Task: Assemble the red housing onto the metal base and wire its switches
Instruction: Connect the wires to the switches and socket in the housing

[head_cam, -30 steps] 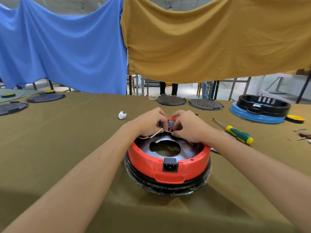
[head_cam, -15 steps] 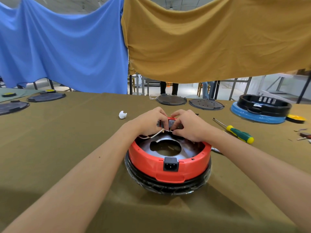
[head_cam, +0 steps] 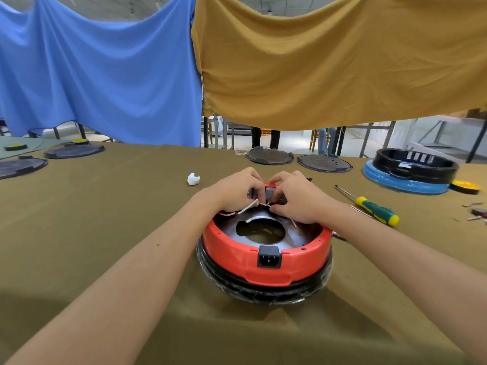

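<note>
The round red housing (head_cam: pixel 232 254) sits on a black, plastic-wrapped unit in the middle of the table, its black power socket (head_cam: pixel 268 256) facing me. Inside it shows the shiny metal base (head_cam: pixel 290 234) with a central hole. At the housing's far rim sit grey switches (head_cam: pixel 269 192). My left hand (head_cam: pixel 237 191) pinches a white wire (head_cam: pixel 246 209) that runs from the left inner wall to the switches. My right hand (head_cam: pixel 297 200) pinches the wire's end at a switch terminal. The fingertips hide the terminal itself.
A green and yellow screwdriver (head_cam: pixel 374 208) lies right of the housing. A white crumpled scrap (head_cam: pixel 193 178) lies behind on the left. Two dark round plates (head_cam: pixel 270 155) and a black ring on a blue base (head_cam: pixel 411 172) stand at the back. Small parts (head_cam: pixel 474 212) lie at the right edge.
Both hands stay at the switches; the fingers shift only slightly on the wire. The housing has not moved.
</note>
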`<state>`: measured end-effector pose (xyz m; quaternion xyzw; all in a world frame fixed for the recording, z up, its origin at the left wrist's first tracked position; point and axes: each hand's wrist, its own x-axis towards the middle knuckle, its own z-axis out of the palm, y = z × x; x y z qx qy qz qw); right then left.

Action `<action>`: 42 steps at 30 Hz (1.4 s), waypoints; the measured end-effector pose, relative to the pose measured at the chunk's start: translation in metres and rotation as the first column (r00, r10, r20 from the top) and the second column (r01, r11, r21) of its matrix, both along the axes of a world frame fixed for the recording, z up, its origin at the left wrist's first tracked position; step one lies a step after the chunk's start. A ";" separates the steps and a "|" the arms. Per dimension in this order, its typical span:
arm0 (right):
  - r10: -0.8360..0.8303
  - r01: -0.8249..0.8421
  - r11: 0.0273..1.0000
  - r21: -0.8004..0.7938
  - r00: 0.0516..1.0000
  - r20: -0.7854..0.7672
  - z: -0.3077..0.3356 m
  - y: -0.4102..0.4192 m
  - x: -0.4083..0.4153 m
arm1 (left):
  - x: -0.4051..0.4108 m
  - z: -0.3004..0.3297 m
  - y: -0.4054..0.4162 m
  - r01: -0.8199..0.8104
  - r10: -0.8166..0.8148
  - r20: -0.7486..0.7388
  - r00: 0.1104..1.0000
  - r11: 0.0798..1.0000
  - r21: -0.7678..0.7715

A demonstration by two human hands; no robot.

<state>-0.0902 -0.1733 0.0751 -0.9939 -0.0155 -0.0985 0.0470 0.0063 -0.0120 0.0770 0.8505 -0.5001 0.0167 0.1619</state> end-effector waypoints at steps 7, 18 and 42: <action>0.016 -0.016 1.000 -0.017 1.000 -0.012 0.000 -0.001 0.000 | 0.000 0.000 0.000 0.002 -0.002 -0.009 1.000 1.000 -0.010; 0.032 -0.033 0.999 -0.038 0.999 -0.028 0.001 -0.001 0.000 | 0.001 0.000 0.000 0.004 -0.004 -0.022 1.000 1.000 -0.027; -0.063 0.063 0.998 -0.003 0.998 0.022 -0.005 0.000 0.010 | 0.005 0.002 -0.009 -0.063 0.059 0.135 0.989 0.998 0.023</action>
